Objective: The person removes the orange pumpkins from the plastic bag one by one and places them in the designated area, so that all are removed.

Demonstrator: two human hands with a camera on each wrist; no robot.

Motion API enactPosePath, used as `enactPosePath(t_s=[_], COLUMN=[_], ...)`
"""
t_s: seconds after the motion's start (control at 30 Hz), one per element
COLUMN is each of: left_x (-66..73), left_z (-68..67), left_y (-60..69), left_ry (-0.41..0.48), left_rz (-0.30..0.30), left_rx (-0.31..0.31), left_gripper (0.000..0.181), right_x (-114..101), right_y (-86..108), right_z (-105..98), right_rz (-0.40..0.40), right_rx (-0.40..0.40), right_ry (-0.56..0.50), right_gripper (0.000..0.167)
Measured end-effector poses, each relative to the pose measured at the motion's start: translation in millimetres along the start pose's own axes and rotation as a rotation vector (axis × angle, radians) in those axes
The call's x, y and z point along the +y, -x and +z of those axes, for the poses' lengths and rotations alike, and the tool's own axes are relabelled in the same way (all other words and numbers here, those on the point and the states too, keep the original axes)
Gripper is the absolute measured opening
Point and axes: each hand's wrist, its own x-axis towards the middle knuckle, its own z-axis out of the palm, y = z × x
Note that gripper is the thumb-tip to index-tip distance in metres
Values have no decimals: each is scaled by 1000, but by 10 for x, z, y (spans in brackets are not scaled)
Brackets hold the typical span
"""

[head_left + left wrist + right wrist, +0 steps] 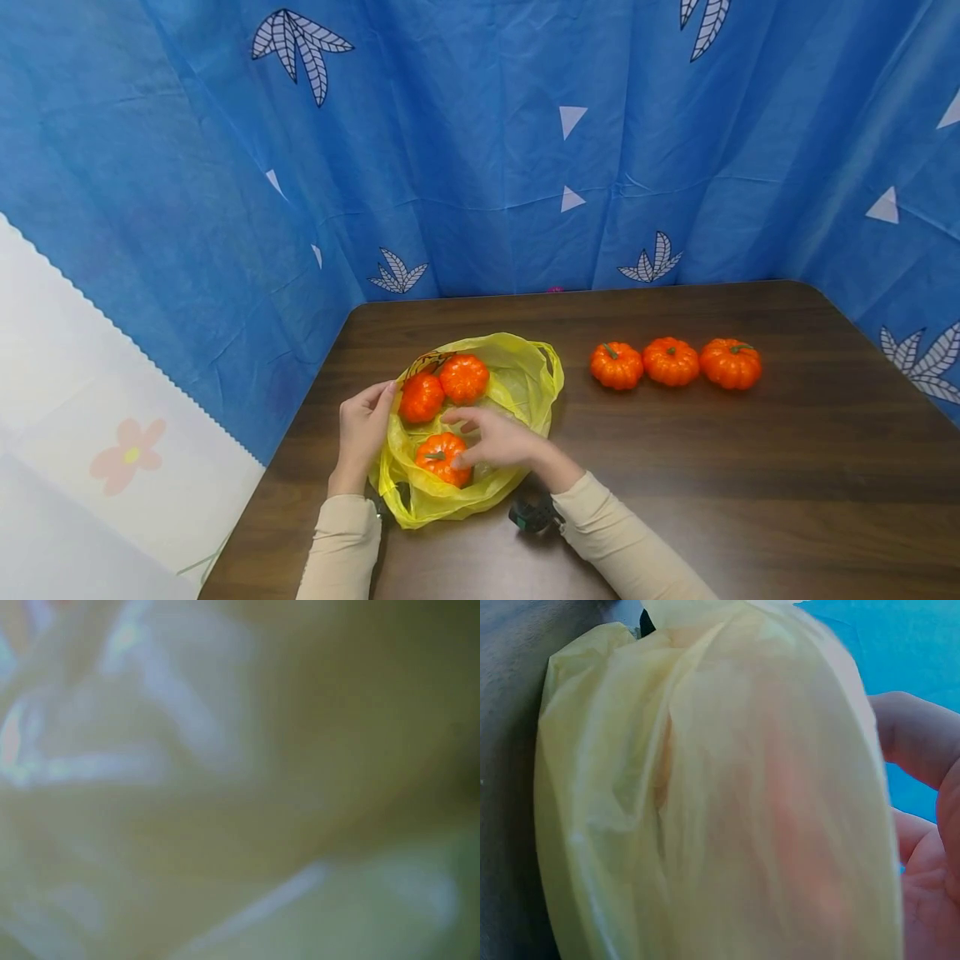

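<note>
A yellow plastic bag (525, 375) lies spread on the table with its mouth up, three orange pumpkins inside. Two of them, one (422, 397) beside another (465, 378), sit toward the back left; the third pumpkin (442, 458) is near the front. My left hand (363, 433) pinches the bag's left rim. Over the bag, my right hand (498, 439) has its fingers spread, the thumb at the front pumpkin's right side. Blurred yellow plastic (225, 825) fills the left wrist view. In the right wrist view, the bag (727, 795) partly hides my right hand (930, 795).
Three more orange pumpkins stand in a row right of the bag: a left one (617, 366), a middle one (671, 362) and a right one (730, 364). The dark wooden table (675, 475) meets a blue curtain (480, 167) behind; a white cloth (90, 400) hangs at the left.
</note>
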Motion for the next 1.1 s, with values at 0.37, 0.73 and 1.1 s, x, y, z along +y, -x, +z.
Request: enactPosePath(t_s=[0.37,0.73,1.1], left_x=[15,8,4], left_z=[-6,-9,-9], left_y=[-3,6,9], left_ry=[-10,-6,-6], left_rz=[-4,-31,-40], left_rx=[-4,-25,-25], left_gripper=[21,25,25], right_x=[16,32,47], right_y=[2,-6,-8], right_z=[64,112,140], right_rz=[27,37,67], right_rx=[-12,-23,-42], right_ry=[39,55,22], right_gripper=[67,70,72])
